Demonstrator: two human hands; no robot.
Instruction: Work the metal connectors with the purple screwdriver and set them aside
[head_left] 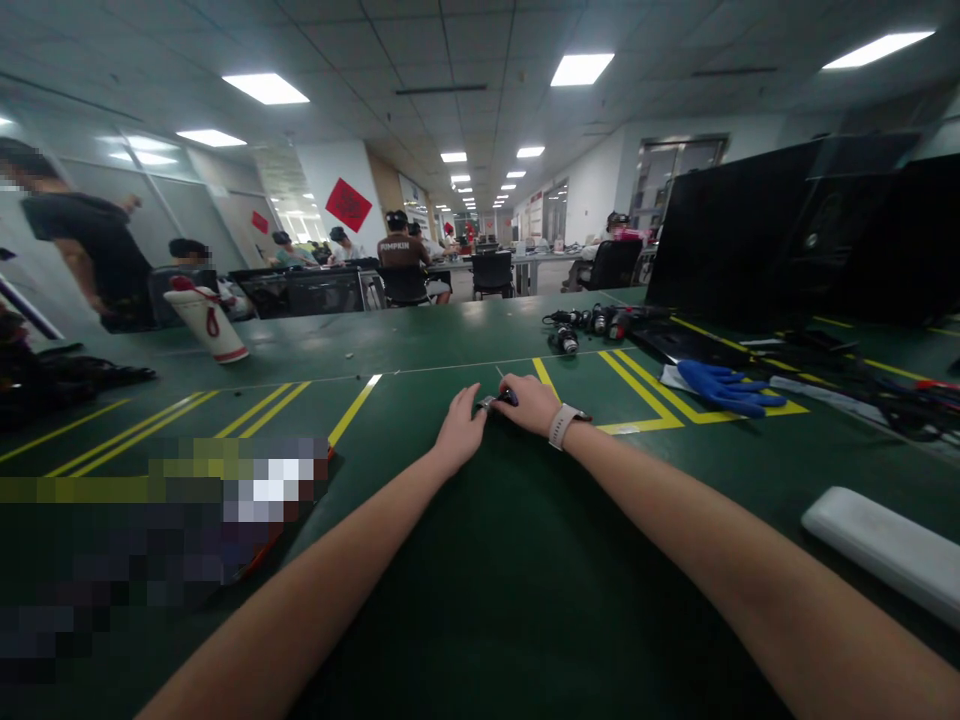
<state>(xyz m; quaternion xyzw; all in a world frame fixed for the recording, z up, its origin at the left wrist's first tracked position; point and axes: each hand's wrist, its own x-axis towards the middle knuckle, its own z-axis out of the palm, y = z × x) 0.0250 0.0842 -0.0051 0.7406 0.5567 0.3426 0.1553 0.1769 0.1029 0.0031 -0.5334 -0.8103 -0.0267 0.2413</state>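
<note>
Center frame, green table point(517, 560) | right hand point(531, 404) pinches small dark object point(509, 397) (silvery at 1 end) | left hand point(460, 430) beside it, grip impossible to tell

Ceiling lights point(583, 70) glare; tabletop point(480, 600) dim, perhaps blurred.

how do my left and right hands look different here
The right hand has a pale wristband at its wrist; the left hand has none. The right hand's fingers curl around a small dark object; the left hand's fingers reach straighter beside it, contact unclear. Both hands are ungloved over the green table.
</note>
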